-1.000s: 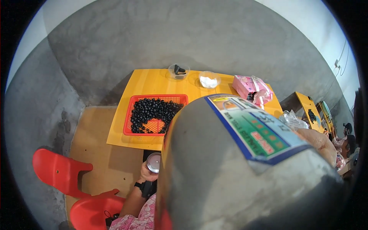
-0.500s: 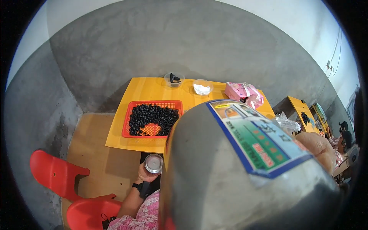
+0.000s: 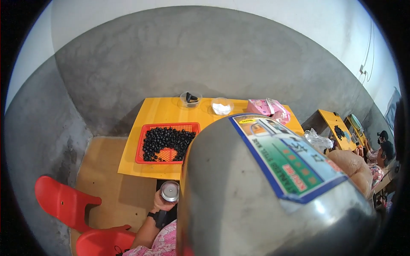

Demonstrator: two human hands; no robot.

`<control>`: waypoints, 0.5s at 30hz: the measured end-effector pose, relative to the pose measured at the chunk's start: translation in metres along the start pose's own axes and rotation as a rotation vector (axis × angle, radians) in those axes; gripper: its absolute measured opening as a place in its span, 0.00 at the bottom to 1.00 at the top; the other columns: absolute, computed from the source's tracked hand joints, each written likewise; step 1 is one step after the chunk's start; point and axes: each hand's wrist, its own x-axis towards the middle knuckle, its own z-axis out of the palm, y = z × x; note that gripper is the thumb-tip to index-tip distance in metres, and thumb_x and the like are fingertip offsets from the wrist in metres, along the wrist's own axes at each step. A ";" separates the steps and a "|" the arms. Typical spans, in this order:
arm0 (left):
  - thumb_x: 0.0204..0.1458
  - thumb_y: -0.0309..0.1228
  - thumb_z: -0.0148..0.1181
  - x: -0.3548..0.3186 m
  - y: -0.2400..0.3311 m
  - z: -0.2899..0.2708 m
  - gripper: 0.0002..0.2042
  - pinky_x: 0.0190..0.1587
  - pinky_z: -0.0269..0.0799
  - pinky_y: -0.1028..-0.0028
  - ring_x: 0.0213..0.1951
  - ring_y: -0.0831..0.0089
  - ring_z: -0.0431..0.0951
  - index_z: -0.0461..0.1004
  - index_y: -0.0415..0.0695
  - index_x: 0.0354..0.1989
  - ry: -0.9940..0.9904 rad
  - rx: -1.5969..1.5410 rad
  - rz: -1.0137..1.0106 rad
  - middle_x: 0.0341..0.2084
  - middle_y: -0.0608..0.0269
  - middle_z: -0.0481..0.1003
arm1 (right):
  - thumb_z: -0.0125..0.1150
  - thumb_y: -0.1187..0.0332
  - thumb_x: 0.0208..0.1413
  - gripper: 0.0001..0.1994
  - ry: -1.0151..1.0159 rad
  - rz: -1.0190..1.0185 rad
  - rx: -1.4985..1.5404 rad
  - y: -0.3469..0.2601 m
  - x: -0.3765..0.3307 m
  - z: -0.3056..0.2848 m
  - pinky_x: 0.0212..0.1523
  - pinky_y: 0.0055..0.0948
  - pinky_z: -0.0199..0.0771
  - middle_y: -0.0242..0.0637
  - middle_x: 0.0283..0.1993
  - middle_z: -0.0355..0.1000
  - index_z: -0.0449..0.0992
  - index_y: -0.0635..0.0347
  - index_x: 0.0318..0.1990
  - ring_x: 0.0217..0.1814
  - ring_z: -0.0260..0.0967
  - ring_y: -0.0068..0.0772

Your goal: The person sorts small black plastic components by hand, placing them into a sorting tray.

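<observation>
A large stainless-steel cup [image 3: 230, 183] looms close in front of me, hiding much of the table. Its side carries a blue-edged picture label. At the cup's right side my right hand [image 3: 351, 167] is closed on it, with the fingertips partly hidden behind the metal. Below the table's front edge, my left hand [image 3: 161, 202] grips a round silver lid [image 3: 170, 191] with a clear-looking rim. A black band with a dark device [image 3: 161, 217] is around that wrist.
On the yellow table [image 3: 147, 113] sit a red basket [image 3: 139, 145] of small black rings, clear bowls [image 3: 221, 106] and a pink bag [image 3: 260, 106]. Red chairs [image 3: 64, 201] stand at left. Another table [image 3: 329, 123] and people [image 3: 386, 153] are at far right.
The view has tilted upward slightly, so table, basket and chairs sit lower in the picture. The cup stays close in front, and both hands keep their holds.
</observation>
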 end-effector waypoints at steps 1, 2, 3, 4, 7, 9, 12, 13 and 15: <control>0.52 0.41 0.47 0.001 0.000 -0.002 0.18 0.41 0.74 0.55 0.44 0.58 0.75 0.72 0.44 0.45 -0.007 0.006 -0.005 0.42 0.57 0.75 | 0.70 0.68 0.39 0.15 0.025 -0.006 0.009 -0.001 -0.004 0.001 0.17 0.22 0.42 0.29 0.20 0.61 0.71 0.69 0.28 0.20 0.47 0.17; 0.52 0.41 0.46 -0.004 -0.003 -0.002 0.18 0.42 0.74 0.55 0.44 0.58 0.75 0.72 0.44 0.45 0.042 -0.006 0.020 0.42 0.57 0.75 | 0.70 0.67 0.40 0.16 0.047 -0.014 0.041 0.005 -0.009 0.001 0.17 0.22 0.42 0.29 0.20 0.61 0.71 0.70 0.30 0.20 0.47 0.17; 0.52 0.41 0.46 -0.008 -0.004 -0.001 0.18 0.42 0.74 0.55 0.44 0.58 0.75 0.72 0.43 0.45 0.093 -0.020 0.047 0.42 0.57 0.75 | 0.70 0.67 0.40 0.17 0.069 -0.020 0.077 0.011 -0.014 0.000 0.17 0.22 0.42 0.29 0.20 0.61 0.71 0.70 0.31 0.20 0.46 0.17; 0.52 0.41 0.46 -0.016 -0.006 -0.001 0.18 0.43 0.73 0.55 0.45 0.58 0.75 0.72 0.43 0.45 0.078 -0.061 0.039 0.42 0.56 0.75 | 0.69 0.66 0.40 0.17 0.091 -0.024 0.116 0.017 -0.017 -0.001 0.17 0.22 0.42 0.29 0.20 0.61 0.71 0.71 0.32 0.20 0.46 0.16; 0.53 0.41 0.45 0.001 0.003 0.010 0.19 0.46 0.73 0.55 0.45 0.58 0.74 0.72 0.43 0.45 0.107 0.046 -0.078 0.43 0.55 0.75 | 0.69 0.66 0.41 0.20 0.099 -0.040 -0.053 0.000 -0.007 -0.014 0.17 0.22 0.42 0.29 0.20 0.61 0.70 0.74 0.37 0.20 0.45 0.16; 0.53 0.41 0.44 0.006 0.005 -0.006 0.19 0.47 0.72 0.56 0.46 0.58 0.74 0.72 0.42 0.46 0.152 0.106 -0.059 0.43 0.55 0.74 | 0.68 0.67 0.42 0.23 0.060 -0.055 -0.108 0.004 -0.005 -0.023 0.17 0.21 0.43 0.30 0.20 0.61 0.68 0.76 0.41 0.20 0.45 0.16; 0.55 0.39 0.44 -0.033 -0.016 -0.034 0.18 0.50 0.70 0.57 0.48 0.59 0.73 0.71 0.41 0.47 0.261 0.128 0.127 0.45 0.56 0.74 | 0.69 0.63 0.43 0.31 -0.200 0.087 0.202 0.066 -0.015 -0.033 0.27 0.16 0.49 0.32 0.21 0.61 0.64 0.78 0.49 0.18 0.46 0.18; 0.55 0.38 0.44 -0.010 0.005 -0.023 0.18 0.52 0.69 0.58 0.48 0.60 0.73 0.70 0.40 0.49 0.184 0.286 -0.001 0.46 0.57 0.73 | 0.67 0.64 0.45 0.26 -0.082 0.181 0.117 0.044 -0.028 -0.027 0.25 0.18 0.50 0.33 0.21 0.62 0.65 0.76 0.45 0.18 0.48 0.19; 0.55 0.38 0.45 -0.001 0.008 -0.015 0.18 0.52 0.69 0.59 0.49 0.61 0.73 0.69 0.40 0.49 0.227 0.320 -0.038 0.46 0.57 0.73 | 0.62 0.65 0.49 0.18 0.076 0.279 0.186 0.056 -0.047 -0.019 0.21 0.21 0.51 0.35 0.21 0.63 0.67 0.73 0.38 0.16 0.51 0.21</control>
